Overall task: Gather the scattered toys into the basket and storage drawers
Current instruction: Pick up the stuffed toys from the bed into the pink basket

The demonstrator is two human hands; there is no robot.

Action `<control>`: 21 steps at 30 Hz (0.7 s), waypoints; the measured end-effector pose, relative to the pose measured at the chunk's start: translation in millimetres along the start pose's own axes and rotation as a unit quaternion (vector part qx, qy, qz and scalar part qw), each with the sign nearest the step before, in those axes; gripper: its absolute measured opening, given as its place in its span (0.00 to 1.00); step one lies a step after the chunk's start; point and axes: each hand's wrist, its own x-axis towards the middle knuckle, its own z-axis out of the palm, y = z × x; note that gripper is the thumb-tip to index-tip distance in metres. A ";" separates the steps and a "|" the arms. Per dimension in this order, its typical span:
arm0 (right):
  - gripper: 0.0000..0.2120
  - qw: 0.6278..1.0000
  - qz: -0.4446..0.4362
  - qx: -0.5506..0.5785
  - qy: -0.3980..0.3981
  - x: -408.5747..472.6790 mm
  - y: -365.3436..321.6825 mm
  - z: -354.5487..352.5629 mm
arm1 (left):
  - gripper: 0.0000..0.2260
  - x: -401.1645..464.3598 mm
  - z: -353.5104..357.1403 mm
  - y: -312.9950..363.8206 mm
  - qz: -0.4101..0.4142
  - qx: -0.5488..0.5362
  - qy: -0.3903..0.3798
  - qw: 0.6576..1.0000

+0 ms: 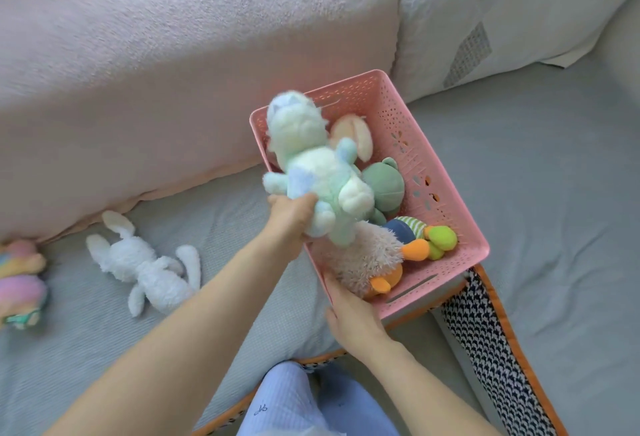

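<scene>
The left hand (290,219) holds a pale plush bear (313,165) in its grip above the pink basket (398,130); the right hand (349,314) grips the basket's near corner.

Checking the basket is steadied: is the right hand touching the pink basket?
Touching. The head view shows the right hand gripping the pink basket at its near corner, fingers curled over the rim.
</scene>
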 end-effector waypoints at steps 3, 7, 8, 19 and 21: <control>0.38 0.999 -0.028 0.011 0.011 -6.2 3.9 -1.9 | 0.18 4.9 -0.4 -20.9 -0.019 0.137 0.051 0.989; 0.37 0.999 -0.047 -0.001 0.010 -6.8 5.3 -3.3 | 0.10 3.6 -6.6 -34.8 0.208 0.518 0.111 0.822; 0.37 0.999 -0.052 0.001 0.008 -6.3 6.7 -3.1 | 0.10 3.7 -2.1 -29.9 0.295 0.535 0.108 0.785; 0.39 0.995 -0.095 0.004 -0.016 2.2 18.2 1.2 | 0.19 50.7 20.6 -5.0 0.237 0.884 -0.158 0.371; 0.38 0.994 -0.103 -0.004 -0.036 4.1 16.0 4.1 | 0.21 60.0 6.1 -17.6 0.178 0.911 -0.156 0.337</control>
